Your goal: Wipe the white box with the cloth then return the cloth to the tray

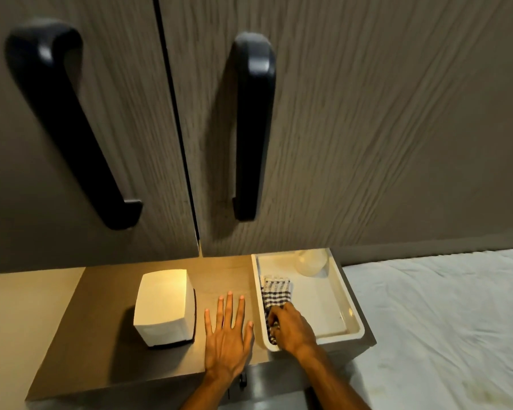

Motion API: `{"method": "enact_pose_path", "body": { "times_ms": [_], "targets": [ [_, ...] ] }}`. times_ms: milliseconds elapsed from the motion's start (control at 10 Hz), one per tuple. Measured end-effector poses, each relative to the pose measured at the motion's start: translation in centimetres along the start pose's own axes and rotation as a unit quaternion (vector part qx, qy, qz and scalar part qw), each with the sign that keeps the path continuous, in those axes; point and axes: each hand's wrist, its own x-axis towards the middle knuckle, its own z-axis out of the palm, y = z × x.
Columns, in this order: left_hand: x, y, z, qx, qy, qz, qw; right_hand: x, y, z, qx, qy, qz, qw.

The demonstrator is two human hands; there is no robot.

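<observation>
Boxes: I count one white rectangular box (164,306).
Trays: one white plastic tray (348,306).
Cloths: one blue-and-white checked cloth (276,291), in the tray.
Left hand (227,335): flat on the counter (101,335), fingers spread.
Right hand (290,328): clenched around the cloth.

Single head-worn wide-angle view, looking forward and steeply down from above the tabletop (107,335), close enough that both forearms enter from the bottom edge. Upper two thirds of frame filled by cabinet doors (367,128) directly ahead, their black handles (251,125) bowed by lens distortion. Bed (442,321) occupies lower right; no second view.

Shelf (107,335): white box (163,306), tray (350,303)
</observation>
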Motion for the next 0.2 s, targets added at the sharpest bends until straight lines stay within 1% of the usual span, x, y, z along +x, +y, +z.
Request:
{"method": "enact_pose_path", "body": {
  "times_ms": [100,200],
  "targets": [
    [-0.1,-0.3,-0.2,-0.003,-0.027,-0.013,1.0,-0.2,-0.1,-0.3,0.009,-0.018,-0.025,0.999],
    [-0.4,0.1,-0.9,-0.011,-0.028,-0.026,0.999,-2.2,-0.1,-1.8,0.059,-0.041,-0.062,0.995]
  ]
}}
